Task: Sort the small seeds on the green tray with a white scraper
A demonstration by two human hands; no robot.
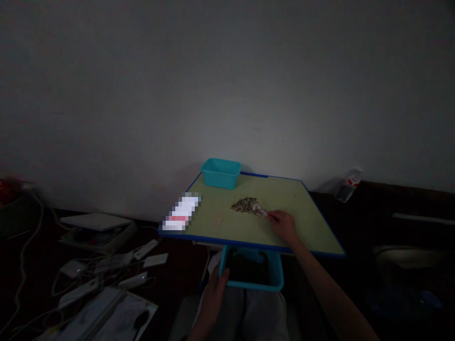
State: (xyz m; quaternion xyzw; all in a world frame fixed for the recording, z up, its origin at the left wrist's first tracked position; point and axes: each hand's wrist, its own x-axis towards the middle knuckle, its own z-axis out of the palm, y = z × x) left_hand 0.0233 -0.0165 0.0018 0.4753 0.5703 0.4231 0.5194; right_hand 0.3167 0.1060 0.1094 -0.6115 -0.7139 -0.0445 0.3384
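Note:
My right hand [283, 226] rests on a small green table [305, 227] with a blue edge, fingers closed on a small pale tool [259, 210] whose tip touches a pile of dark seeds or grains [243, 204]. My left hand [213, 293] grips the left rim of a teal tub [253, 283] held just under the table's front edge, above my lap. A fainter patch of pale grains [218, 217] lies left of the dark pile.
A second teal tub [221, 173] stands at the table's far left corner. A pixelated white object [181, 212] lies at the table's left edge. Cables, adapters and papers [106, 270] cover the dim floor at left. A bottle [347, 187] stands by the wall at right.

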